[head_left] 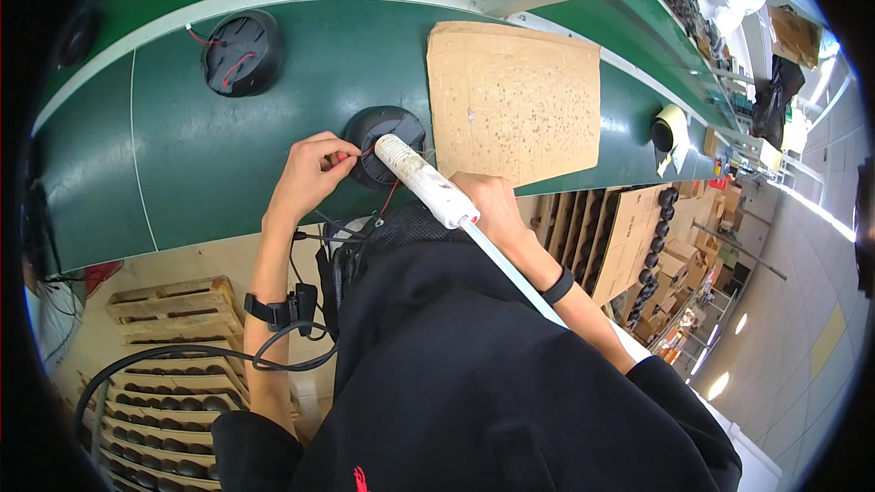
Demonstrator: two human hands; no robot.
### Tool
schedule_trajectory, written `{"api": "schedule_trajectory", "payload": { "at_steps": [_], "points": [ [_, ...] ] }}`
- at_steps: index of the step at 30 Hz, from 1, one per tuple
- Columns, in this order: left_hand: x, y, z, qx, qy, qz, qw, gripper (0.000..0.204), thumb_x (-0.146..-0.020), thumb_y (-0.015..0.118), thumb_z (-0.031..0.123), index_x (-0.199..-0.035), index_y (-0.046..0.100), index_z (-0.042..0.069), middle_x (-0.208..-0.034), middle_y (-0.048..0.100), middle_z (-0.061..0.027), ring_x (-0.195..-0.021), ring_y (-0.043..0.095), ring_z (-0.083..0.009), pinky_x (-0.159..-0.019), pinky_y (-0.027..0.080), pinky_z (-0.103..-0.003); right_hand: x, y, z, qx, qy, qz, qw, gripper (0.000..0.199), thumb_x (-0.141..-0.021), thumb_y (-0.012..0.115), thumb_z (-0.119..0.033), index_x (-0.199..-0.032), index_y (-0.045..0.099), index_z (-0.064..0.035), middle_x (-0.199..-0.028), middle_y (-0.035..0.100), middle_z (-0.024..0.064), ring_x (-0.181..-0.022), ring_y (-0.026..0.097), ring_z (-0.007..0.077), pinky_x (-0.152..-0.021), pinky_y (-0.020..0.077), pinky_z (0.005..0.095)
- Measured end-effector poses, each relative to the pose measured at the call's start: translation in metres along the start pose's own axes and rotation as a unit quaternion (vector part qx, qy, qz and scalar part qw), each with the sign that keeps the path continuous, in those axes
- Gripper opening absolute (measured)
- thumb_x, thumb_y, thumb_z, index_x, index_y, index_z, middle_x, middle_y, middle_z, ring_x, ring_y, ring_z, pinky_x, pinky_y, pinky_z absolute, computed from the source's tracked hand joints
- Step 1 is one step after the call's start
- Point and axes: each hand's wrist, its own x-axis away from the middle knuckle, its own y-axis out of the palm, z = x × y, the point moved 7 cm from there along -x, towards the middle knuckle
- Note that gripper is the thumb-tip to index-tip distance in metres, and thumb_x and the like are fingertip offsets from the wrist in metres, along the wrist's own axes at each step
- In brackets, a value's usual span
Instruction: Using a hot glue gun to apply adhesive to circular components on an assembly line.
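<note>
Just right of my left hand (308, 178), a round black plastic housing (396, 117) lies on the green bench (355, 46). My left thumb and fingers are closed in a pinch on a thin red wire (341, 157) at the housing's left side. In my right hand (492, 205) is a white, brown-stained glue gun (415, 173). Its ridged front end sits over the housing, and a long pale stick (510, 269) runs out of its back. My right fingers are partly hidden behind the gun. Another stretch of red wire (392, 196) hangs off the housing's near side.
A second black housing (241, 53) with red wires lies at the far left. Right of the work is a spotted cardboard sheet (515, 100); beyond it stands a yellow-and-black roll (670, 128). Below the bench are a wooden pallet (173, 302) and racked black parts (169, 424). A black cable (173, 351) loops by my left forearm.
</note>
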Motion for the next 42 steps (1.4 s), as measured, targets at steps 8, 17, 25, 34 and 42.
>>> {"api": "schedule_trajectory", "payload": {
  "at_steps": [8, 17, 25, 34, 42],
  "points": [
    [0.016, -0.016, 0.0, -0.005, -0.031, 0.119, 0.992, 0.022, -0.09, 0.074, 0.019, -0.089, 0.073, -0.002, -0.069, 0.063, -0.0074, -0.06, 0.056, -0.0135, -0.058, 0.045, -0.031, 0.006, -0.005, 0.0, -0.004, -0.001, -0.018, 1.0, 0.018, -0.076, 0.069, -0.016, -0.085, 0.065, -0.0008, -0.079, 0.067, 0.0217, -0.074, 0.065, 0.0414, -0.064, 0.0502, 0.0468],
    [0.034, 0.061, 0.007, 0.065, -0.105, -0.209, 0.97, 0.036, -0.085, 0.077, 0.033, -0.091, 0.076, -0.002, -0.074, 0.071, -0.009, -0.063, 0.058, -0.0116, -0.059, 0.046, -0.029, 0.018, 0.001, 0.01, -0.177, -0.017, 0.023, 0.984, 0.028, -0.073, 0.071, -0.007, -0.1, 0.067, 0.0011, -0.086, 0.066, 0.0196, -0.08, 0.067, 0.0397, -0.07, 0.0525, 0.0404],
    [0.029, 0.072, -0.009, 0.041, -0.128, -0.198, 0.971, 0.024, -0.081, 0.078, 0.021, -0.09, 0.077, -0.001, -0.07, 0.071, -0.0111, -0.058, 0.061, -0.0131, -0.058, 0.047, -0.03, 0.01, -0.003, 0.01, -0.164, -0.04, 0.011, 0.985, 0.026, -0.077, 0.069, -0.011, -0.1, 0.066, 0.0014, -0.091, 0.065, 0.019, -0.085, 0.065, 0.0398, -0.073, 0.0524, 0.0419],
    [0.034, 0.069, -0.004, 0.04, -0.14, -0.195, 0.97, 0.022, -0.083, 0.077, 0.017, -0.088, 0.075, -0.004, -0.073, 0.07, -0.0109, -0.063, 0.061, -0.0136, -0.062, 0.048, -0.031, 0.01, 0.005, 0.007, -0.107, -0.032, 0.008, 0.994, 0.023, -0.077, 0.068, -0.013, -0.096, 0.066, -0.0003, -0.086, 0.065, 0.0188, -0.083, 0.064, 0.0393, -0.071, 0.0507, 0.0454],
    [0.035, 0.068, -0.004, 0.048, -0.12, -0.169, 0.977, 0.021, -0.083, 0.075, 0.017, -0.088, 0.076, -0.003, -0.068, 0.07, -0.0117, -0.058, 0.062, -0.014, -0.059, 0.048, -0.03, 0.006, 0.008, 0.006, -0.074, -0.015, 0.005, 0.997, 0.02, -0.079, 0.068, -0.013, -0.094, 0.067, -0.0006, -0.085, 0.065, 0.0191, -0.082, 0.066, 0.039, -0.071, 0.052, 0.0445]
  ]
}}
